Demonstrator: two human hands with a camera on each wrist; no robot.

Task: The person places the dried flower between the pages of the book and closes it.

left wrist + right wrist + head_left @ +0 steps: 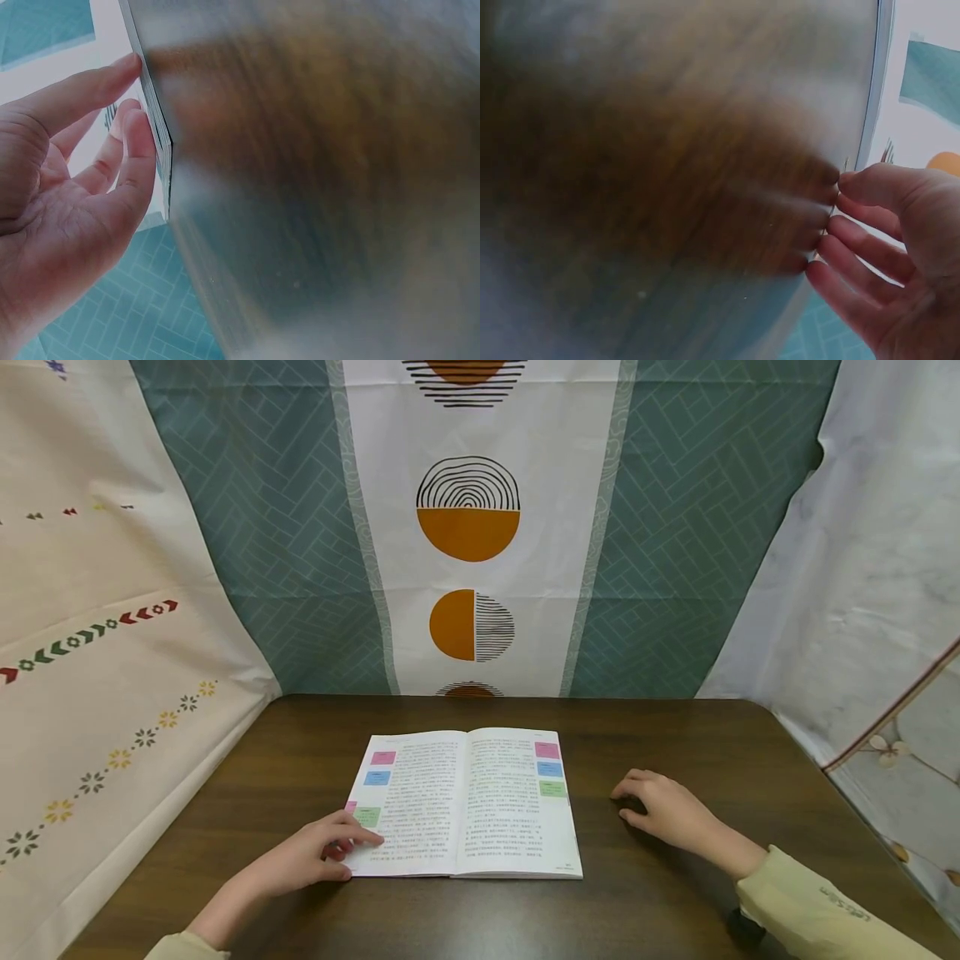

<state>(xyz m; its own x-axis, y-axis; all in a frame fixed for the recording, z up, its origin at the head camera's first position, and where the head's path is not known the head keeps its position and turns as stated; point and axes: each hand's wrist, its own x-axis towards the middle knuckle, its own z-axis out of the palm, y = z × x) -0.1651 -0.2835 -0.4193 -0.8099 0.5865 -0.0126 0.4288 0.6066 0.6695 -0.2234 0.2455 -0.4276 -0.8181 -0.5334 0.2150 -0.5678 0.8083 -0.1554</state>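
Observation:
A book (pixel 420 810) lies spread on the dark wooden table, with printed text and pink, blue and green boxes along its outer margins. My left hand (pixel 318 852) rests at its lower left corner, the index finger reaching over the left page. In the left wrist view, the left hand's (pixel 82 165) thumb and loosely bent fingers lie along the book's edge (pixel 161 161). To the right of the book, my right hand (pixel 663 810) rests on the table, apart from the pages. Its fingertips (pixel 821 244) touch the tabletop in the right wrist view, with nothing held.
The wooden table (pixel 645 902) extends around the book. Behind it hangs a green and white cloth (pixel 480 568) with orange and black shapes. A patterned cream cloth (pixel 112 710) borders the left side, and a white floral cloth (pixel 870 610) the right.

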